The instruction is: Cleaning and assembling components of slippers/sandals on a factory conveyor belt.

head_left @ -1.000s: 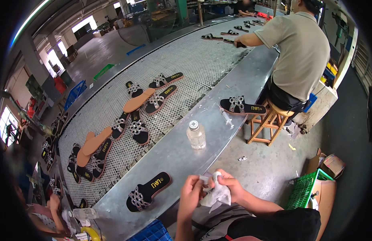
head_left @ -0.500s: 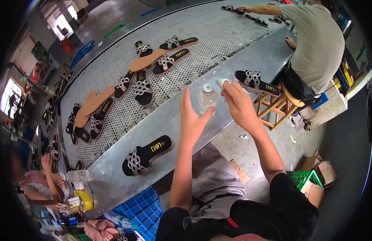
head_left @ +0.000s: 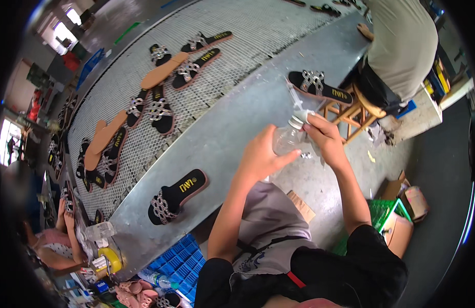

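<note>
I count two hands of my own, left hand (head_left: 260,155) and right hand (head_left: 326,135), with one clear bottle (head_left: 285,141) and one white cloth (head_left: 305,115) in them. The metal tabletop (head_left: 232,133) carries two black sandals (head_left: 185,187), one towards its left end, one at its near edge farther right, plus one syringe (head_left: 294,95). At its left end I count one more bottle (head_left: 100,231) and one yellow roll (head_left: 112,260). Beyond its far edge, on the mesh surface (head_left: 232,59), I see three upturned tan soles (head_left: 160,73); the sandals there overlap too much to total
</note>
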Demonstrator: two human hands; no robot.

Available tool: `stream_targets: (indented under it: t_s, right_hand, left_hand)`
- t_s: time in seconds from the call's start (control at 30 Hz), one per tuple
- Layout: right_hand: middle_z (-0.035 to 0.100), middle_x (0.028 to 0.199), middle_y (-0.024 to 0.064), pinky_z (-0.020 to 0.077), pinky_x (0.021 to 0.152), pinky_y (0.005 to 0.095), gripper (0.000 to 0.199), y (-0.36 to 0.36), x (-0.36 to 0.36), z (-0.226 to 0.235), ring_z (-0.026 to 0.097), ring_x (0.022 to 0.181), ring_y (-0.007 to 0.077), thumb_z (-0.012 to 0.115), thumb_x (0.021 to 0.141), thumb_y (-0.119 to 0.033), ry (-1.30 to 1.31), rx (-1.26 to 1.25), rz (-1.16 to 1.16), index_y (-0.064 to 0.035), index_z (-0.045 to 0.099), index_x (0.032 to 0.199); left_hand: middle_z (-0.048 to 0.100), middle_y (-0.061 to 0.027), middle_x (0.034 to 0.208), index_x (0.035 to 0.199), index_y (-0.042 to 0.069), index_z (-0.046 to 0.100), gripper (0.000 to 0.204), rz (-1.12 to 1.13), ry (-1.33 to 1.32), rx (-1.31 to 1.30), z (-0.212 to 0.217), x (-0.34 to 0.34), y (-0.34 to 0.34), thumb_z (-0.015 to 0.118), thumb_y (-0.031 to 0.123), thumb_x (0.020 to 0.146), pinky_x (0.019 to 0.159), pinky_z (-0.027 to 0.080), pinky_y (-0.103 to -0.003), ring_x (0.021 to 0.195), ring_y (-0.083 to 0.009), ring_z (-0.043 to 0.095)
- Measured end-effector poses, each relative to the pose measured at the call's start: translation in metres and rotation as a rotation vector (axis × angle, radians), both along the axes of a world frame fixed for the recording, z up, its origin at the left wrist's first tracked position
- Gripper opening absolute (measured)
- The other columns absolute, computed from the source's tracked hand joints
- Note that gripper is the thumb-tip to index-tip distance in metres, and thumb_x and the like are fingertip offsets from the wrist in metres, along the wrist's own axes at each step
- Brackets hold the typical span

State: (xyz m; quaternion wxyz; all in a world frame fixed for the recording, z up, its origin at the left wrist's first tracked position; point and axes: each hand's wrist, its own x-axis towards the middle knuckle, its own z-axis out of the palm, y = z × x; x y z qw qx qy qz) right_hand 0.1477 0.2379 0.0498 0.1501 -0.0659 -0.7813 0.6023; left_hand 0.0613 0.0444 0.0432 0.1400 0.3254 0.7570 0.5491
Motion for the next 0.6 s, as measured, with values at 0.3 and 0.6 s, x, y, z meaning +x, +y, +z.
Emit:
stream_targets:
  t_s: [0.3, 0.6]
  right_hand:
    - [0.067, 0.093, 0.0013, 0.0460, 0.072, 0.0256, 0.021, 0.000, 0.104, -0.086, 0.059, 0.082, 0.0101, 0.054, 0.100, -0.007, -0.377, -0.716, -0.424, -0.0024, 0.071, 0.112]
    - [0.067, 0.095, 0.0006, 0.0440, 0.077, 0.0246, 0.022, 0.019, 0.108, -0.102, 0.057, 0.086, 0.0089, 0.055, 0.101, -0.008, -0.359, -0.654, -0.413, -0.0023, 0.070, 0.116]
  left_hand:
    - [0.072, -0.0250, 0.092, 0.103, -0.006, 0.060, 0.076, -0.441, -0.179, -0.680, -0.042, 0.045, 0.048, 0.076, 0.063, 0.075, 0.078, 0.056, -0.045, 0.089, -0.0389, 0.073]
    - [0.073, -0.0240, 0.100, 0.117, -0.005, 0.060, 0.084, -0.474, -0.181, -0.726, -0.069, 0.042, 0.069, 0.077, 0.064, 0.072, 0.086, 0.056, -0.047, 0.096, -0.0415, 0.072]
